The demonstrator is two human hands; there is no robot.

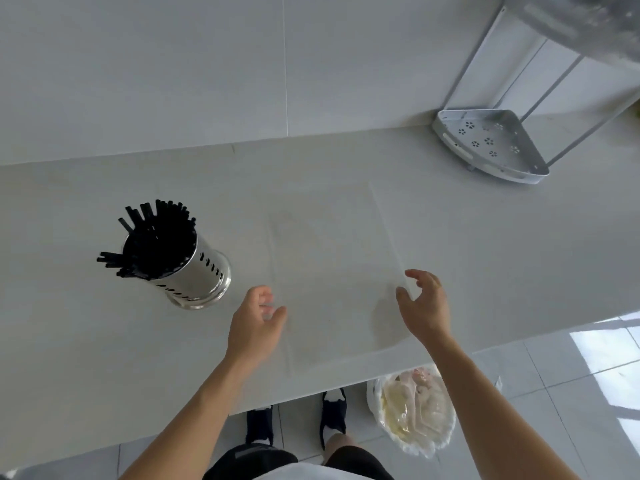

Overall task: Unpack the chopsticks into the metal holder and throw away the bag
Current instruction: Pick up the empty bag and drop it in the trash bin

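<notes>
Head view: black chopsticks [156,233] stand in a metal holder [199,271] on the pale surface [450,237]. A clear, flat plastic bag [332,258] lies right of it. Left hand [254,327] and right hand [424,306] hover at the bag's near corners, fingers loosely curled, grasping nothing. A bin [412,414] sits on the floor below.
</notes>
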